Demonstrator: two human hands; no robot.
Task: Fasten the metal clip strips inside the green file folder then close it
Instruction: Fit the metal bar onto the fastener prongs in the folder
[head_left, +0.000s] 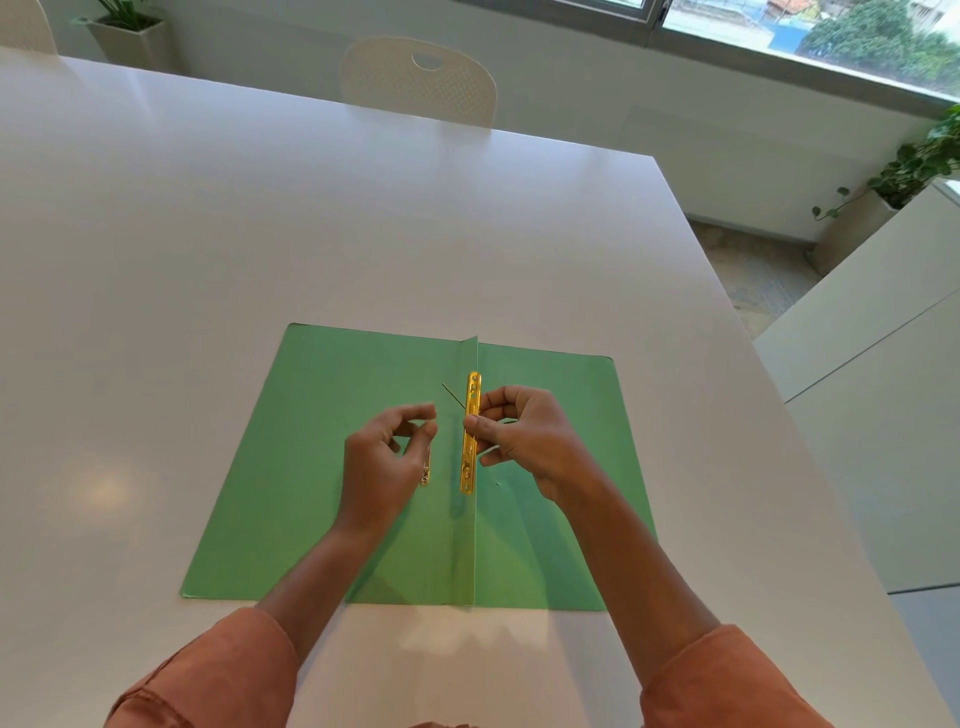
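Note:
The green file folder (291, 467) lies open and flat on the white table, its centre spine flap standing upright. A gold metal clip strip (471, 431) stands along that flap. My right hand (524, 441) pinches the strip at its middle, thumb on its front. A thin metal prong (453, 396) sticks up to the left of the strip. My left hand (387, 457) hovers left of the spine with thumb and forefinger curled together. A second small metal piece (425, 470) shows just beneath its fingers; whether the hand holds that piece is unclear.
The white table (260, 234) stretches far beyond the folder. A white chair (418, 80) stands at the far edge. Potted plants sit at the back left (127, 26) and right (914, 166). A white cabinet (883, 374) stands to the right of the table.

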